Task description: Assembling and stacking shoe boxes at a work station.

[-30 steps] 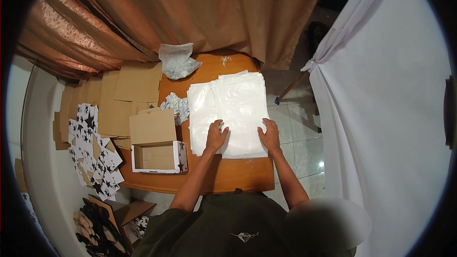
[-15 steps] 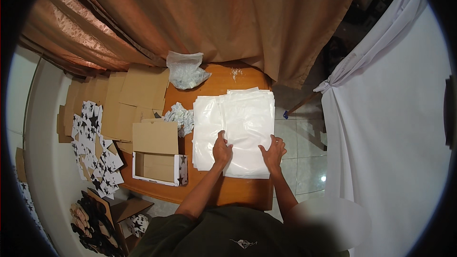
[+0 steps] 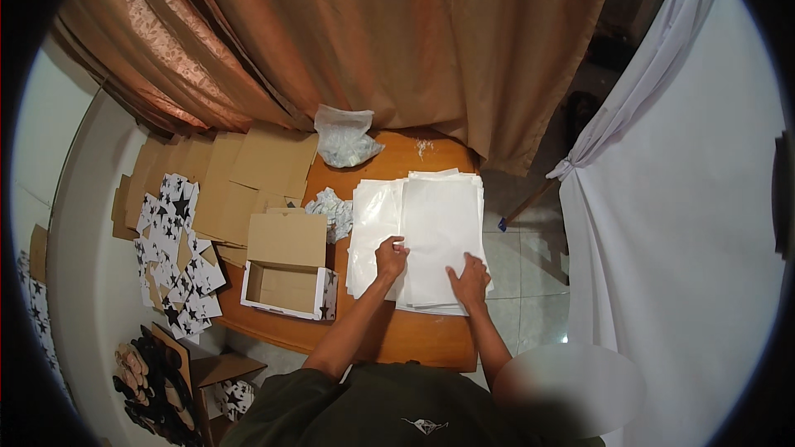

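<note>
Between left grip (image 3: 392,258) and right grip (image 3: 469,283), paper (image 3: 443,219) apparently being squared on bench (image 3: 443,343). Right grip spread open; left curled, hold cannot be told. Even edge contact seems called for.

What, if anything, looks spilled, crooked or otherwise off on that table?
Two things: small white bits lie scattered on the table near the brown curtain, perhaps spilled debris, and the white sheets look askew, with uneven edges and corners jutting out at the far end.

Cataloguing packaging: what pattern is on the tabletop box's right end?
Black stars on white, on the box's right end; head view.
</note>
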### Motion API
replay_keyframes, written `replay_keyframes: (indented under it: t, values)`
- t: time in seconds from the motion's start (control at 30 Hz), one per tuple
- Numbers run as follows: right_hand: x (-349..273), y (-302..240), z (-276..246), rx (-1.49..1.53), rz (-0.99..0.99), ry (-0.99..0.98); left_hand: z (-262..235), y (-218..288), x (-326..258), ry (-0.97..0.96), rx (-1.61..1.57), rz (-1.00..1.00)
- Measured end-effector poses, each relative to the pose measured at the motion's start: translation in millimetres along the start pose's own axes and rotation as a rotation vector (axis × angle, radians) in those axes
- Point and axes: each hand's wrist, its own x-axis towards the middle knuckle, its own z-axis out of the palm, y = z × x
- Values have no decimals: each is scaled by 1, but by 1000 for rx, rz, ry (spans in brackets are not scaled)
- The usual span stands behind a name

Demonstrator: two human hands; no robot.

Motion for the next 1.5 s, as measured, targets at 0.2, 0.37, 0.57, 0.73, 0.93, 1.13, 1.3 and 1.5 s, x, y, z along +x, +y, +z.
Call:
replay_keyframes:
  t: [0.2,0.37,0.57,0.73,0.93,1.13,1.3,1.5]
  values:
    - [-25,14,18,-70,-125,2,-4,0,-20,160,281,24]
    - [-36,6,-1,14,-159,52,-24,21,-31,214,306,246]
    - [-46,-36,-44,142,-80,89,-55,84,-50,357,247,460]
    - [-42,-32,-26,308,40,-14,-58,99,-33,285,-185,402]
    - [-45,-19,2,625,179,-146,-101,137,-31,219,-532,189]
    - [-23,-65,-20,854,299,-262,-142,149,-63,208,-777,225]
    - [-22,-47,13,-63,200,-41,-171,128,-80,239,-935,281]
    - [-18,-48,36,-196,181,-147,-174,131,-97,157,-875,240]
